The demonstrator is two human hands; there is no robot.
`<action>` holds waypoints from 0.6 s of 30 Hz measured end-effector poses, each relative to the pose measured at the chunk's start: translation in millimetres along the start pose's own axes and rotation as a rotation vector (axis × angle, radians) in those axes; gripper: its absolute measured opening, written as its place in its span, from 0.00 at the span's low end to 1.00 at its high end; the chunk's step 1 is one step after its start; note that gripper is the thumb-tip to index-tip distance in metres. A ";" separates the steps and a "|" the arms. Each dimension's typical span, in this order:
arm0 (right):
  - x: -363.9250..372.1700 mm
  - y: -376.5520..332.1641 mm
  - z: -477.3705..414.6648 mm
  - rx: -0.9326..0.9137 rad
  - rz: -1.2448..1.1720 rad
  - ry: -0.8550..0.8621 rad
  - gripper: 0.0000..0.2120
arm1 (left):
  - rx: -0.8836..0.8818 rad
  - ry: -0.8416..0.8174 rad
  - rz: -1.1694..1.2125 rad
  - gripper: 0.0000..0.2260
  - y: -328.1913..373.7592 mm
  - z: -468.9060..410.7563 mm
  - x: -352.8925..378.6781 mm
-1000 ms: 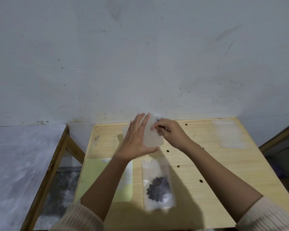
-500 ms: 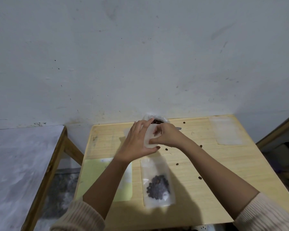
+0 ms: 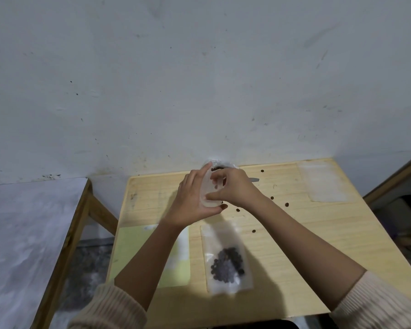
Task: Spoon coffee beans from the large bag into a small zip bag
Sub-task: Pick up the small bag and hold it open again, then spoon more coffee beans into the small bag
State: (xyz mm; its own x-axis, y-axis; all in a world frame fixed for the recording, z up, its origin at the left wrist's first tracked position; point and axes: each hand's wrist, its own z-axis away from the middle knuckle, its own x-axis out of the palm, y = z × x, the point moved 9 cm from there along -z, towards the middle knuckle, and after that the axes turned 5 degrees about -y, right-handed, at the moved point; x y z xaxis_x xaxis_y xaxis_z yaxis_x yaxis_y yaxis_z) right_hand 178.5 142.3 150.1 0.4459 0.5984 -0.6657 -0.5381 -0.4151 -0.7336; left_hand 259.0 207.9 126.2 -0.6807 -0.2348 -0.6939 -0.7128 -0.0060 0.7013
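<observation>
Nearest the body: a filled zip bag lies flat on the table, beans pooled at its lower end, probably parked there as finished. A yellow-green sheet lies just left of it. Mid-table: the left hand backs the small zip bag with fingers nearly straight and the thumb clamped under the lower edge. It holds the bag upright, top toward the large bag, presumably to keep the beans' trip short. The right hand curls onto the bag's right side, thumb along the bottom, fingertips hooked at the top; this reads as spreading the mouth. Contents of this bag unclear. A grey sliver pokes out beyond the right hand, possibly the spoon handle; whether it is gripped, cannot tell. Loose beans dot the wood right of the hands, likely spillage. Far edge: large bag against the wall, open, beans showing, just behind the hands. Far right corner: empty clear bags, well apart.
</observation>
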 end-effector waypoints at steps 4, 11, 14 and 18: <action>5.7 6.0 -4.1 0.027 -0.024 -0.018 0.21 | -0.003 -0.002 -0.043 0.43 -8.6 -0.3 0.0; 9.2 19.5 -10.4 0.012 -0.325 -0.105 0.10 | -0.113 -0.053 0.014 0.42 -30.8 -0.9 5.6; -8.0 39.5 -20.4 0.021 -0.366 0.067 0.06 | -0.139 -0.077 -0.027 0.43 -39.4 -1.0 8.4; -32.7 79.4 -33.1 0.033 -0.148 0.235 0.10 | -0.211 -0.165 -0.030 0.45 -55.2 -6.9 22.2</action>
State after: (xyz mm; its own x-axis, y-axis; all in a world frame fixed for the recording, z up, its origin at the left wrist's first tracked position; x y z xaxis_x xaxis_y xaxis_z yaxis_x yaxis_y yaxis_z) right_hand 144.9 67.1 109.0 0.6732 0.4737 -0.5677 -0.4758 -0.3101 -0.8230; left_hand 284.5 196.4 73.2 -0.6901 -0.0702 -0.7203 -0.6941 -0.2175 0.6862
